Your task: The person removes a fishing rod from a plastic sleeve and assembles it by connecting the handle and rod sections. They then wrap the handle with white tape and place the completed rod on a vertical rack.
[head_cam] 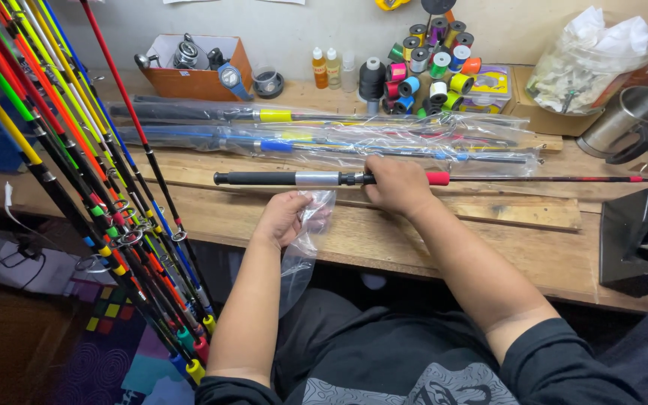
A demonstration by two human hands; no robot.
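Fishing rod (294, 178): lies crosswise on the wooden workbench (519, 255), black handle butt pointing left, silver reel seat in the middle, red grip and thin dark blank running off to the right.
Leaning rods (91, 187): a bundle of many bright-coloured rods stands slanted at the far left, butts down near the floor.
Left hand (285, 217): curled at the bench's front edge, fingers pinched shut on the mouth of the clear plastic sleeve (303, 247), which hangs down over the edge.
Right hand (397, 184): closed over the fishing rod just left of the red grip, fingers wrapped around it.
Bagged rods (324, 135): two more rods in clear plastic lie behind, parallel to the held one.
Cardboard box (196, 75): at the back left, holding reels.
Thread spools (429, 67): a stack of many colours at the back centre.
Steel mug (628, 120): at the far right, near a stuffed plastic bag.
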